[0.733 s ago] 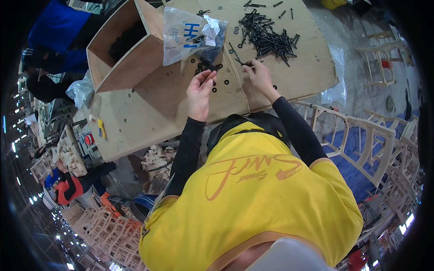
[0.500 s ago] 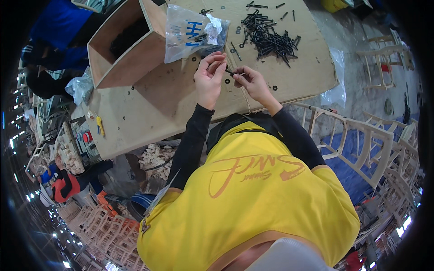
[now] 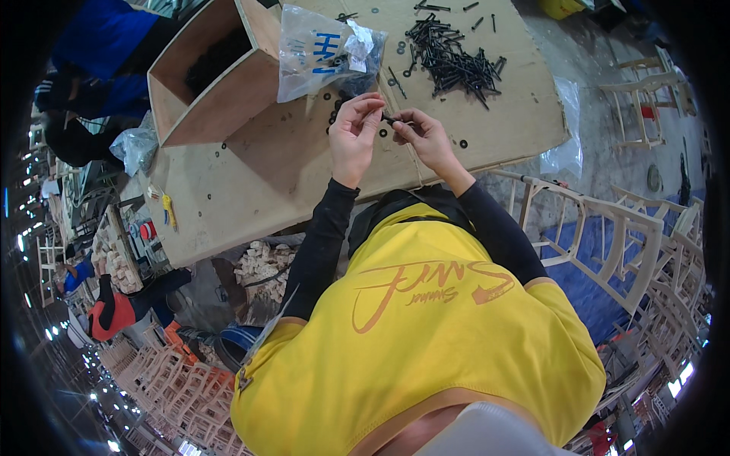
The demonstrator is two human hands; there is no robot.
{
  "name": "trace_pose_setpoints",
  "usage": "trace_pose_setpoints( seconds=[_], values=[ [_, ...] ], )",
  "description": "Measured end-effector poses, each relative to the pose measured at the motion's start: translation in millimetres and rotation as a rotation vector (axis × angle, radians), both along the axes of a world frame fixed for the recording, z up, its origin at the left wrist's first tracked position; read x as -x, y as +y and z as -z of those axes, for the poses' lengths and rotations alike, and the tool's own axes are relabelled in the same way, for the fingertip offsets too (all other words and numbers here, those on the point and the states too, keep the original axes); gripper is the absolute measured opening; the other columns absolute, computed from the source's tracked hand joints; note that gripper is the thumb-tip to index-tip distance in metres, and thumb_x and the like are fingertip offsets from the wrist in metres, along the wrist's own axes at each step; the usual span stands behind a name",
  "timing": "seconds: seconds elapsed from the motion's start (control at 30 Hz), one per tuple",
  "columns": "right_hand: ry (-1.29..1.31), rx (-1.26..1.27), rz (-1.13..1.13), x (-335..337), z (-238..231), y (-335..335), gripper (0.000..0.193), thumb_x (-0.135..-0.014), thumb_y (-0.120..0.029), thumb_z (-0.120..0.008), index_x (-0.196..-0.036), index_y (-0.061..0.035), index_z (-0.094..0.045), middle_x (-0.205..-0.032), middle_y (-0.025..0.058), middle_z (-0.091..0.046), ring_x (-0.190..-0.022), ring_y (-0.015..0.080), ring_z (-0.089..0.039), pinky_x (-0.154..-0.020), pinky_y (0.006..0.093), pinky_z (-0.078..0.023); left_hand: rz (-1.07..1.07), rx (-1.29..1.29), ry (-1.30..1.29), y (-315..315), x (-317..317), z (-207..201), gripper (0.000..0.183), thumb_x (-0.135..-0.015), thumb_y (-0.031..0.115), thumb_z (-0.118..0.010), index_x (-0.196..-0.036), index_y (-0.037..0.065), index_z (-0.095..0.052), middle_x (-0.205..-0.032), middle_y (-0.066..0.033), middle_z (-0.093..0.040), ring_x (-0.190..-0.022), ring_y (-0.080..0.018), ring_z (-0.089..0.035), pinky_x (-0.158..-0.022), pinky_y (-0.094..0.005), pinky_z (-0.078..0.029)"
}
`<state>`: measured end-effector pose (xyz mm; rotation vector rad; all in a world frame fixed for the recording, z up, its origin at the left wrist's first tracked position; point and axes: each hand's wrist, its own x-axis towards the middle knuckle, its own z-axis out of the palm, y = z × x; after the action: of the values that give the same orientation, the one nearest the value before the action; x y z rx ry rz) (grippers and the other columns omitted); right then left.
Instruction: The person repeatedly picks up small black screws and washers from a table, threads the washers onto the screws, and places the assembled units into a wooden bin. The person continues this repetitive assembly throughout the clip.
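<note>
My right hand (image 3: 427, 141) pinches a black bolt (image 3: 388, 119) between thumb and fingers, its shaft pointing left. At the bolt's other end, my left hand (image 3: 353, 140) has thumb and fingertips brought together; whatever is between them is too small to make out. Both hands are just above the cardboard-covered table (image 3: 251, 182). Beyond them lies a loose pile of black bolts (image 3: 452, 61). Black washers are scattered about, one washer (image 3: 463, 144) right of my right hand. A clear plastic bag (image 3: 308, 64) with dark small parts lies beyond my left hand.
An open wooden box (image 3: 220, 106) with dark contents stands at the table's left. A yellow cutter (image 3: 168, 211) lies near the left edge. Wooden chair frames (image 3: 601, 228) stand on the floor at right. People work at far left, one in red (image 3: 112, 310).
The bolt and my fingertips have come slightly closer together. Otherwise both hands keep nearly the same place over the table.
</note>
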<state>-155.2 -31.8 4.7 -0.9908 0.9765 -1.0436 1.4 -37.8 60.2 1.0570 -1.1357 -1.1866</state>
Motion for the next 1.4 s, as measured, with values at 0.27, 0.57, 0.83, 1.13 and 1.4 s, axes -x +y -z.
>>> trace_pose_setpoints(
  seconds=[0.27, 0.57, 0.83, 1.13, 1.4],
  values=[
    [-0.088, -0.064, -0.103, -2, 2, 5, 0.021, -0.094, -0.016, -0.062, -0.108, -0.0015, -0.062, -0.082, 0.0011, -0.064, -0.070, 0.0072, -0.060, -0.064, 0.0223, -0.049, -0.001, 0.201, -0.660, 12, -12, 1, 0.011, -0.087, 0.009, -0.068, -0.096, 0.003, -0.069, -0.092, -0.0009, -0.066, -0.083, -0.0067, -0.057, -0.067, -0.0232, -0.046],
    [-0.078, -0.095, -0.191, 0, -6, 10, 0.025, -0.093, -0.017, -0.063, -0.113, -0.0016, -0.062, -0.081, -0.0008, -0.062, -0.069, 0.0059, -0.058, -0.064, 0.0218, -0.049, 0.310, -0.123, -0.466, -10, -46, -29, 0.017, -0.087, 0.015, -0.070, -0.098, 0.002, -0.072, -0.087, -0.0013, -0.069, -0.077, -0.0068, -0.060, -0.070, -0.0213, -0.048],
    [-0.093, -0.229, -0.087, 13, -2, 14, 0.029, -0.094, -0.008, -0.058, -0.122, 0.0001, -0.057, -0.102, 0.0040, -0.062, -0.088, 0.0092, -0.059, -0.079, 0.0242, -0.051, -0.580, 0.361, -0.504, -75, -118, -94, 0.028, -0.088, 0.018, -0.070, -0.110, 0.000, -0.066, -0.093, -0.0042, -0.069, -0.078, -0.0083, -0.061, -0.071, -0.0225, -0.049],
    [-0.172, -0.425, 0.022, 21, 5, 11, 0.030, -0.095, -0.011, -0.058, -0.123, -0.0019, -0.055, -0.109, 0.0056, -0.065, -0.090, 0.0102, -0.061, -0.080, 0.0250, -0.053, 0.107, 0.001, -0.900, -17, -81, 82, 0.029, -0.080, 0.016, -0.070, -0.107, 0.007, -0.067, -0.101, -0.0114, -0.062, -0.078, -0.0227, -0.063, -0.074, -0.0345, -0.052],
    [-0.129, -0.440, -0.001, 19, 10, 14, 0.029, -0.096, -0.017, -0.058, -0.121, -0.0043, -0.057, -0.106, 0.0028, -0.067, -0.085, 0.0069, -0.060, -0.075, 0.0220, -0.051, 0.106, 0.011, -1.001, -9, -78, 136, 0.025, -0.081, 0.016, -0.066, -0.103, 0.007, -0.061, -0.101, -0.0136, -0.054, -0.091, -0.0335, -0.058, -0.081, -0.0420, -0.049]
  ],
)
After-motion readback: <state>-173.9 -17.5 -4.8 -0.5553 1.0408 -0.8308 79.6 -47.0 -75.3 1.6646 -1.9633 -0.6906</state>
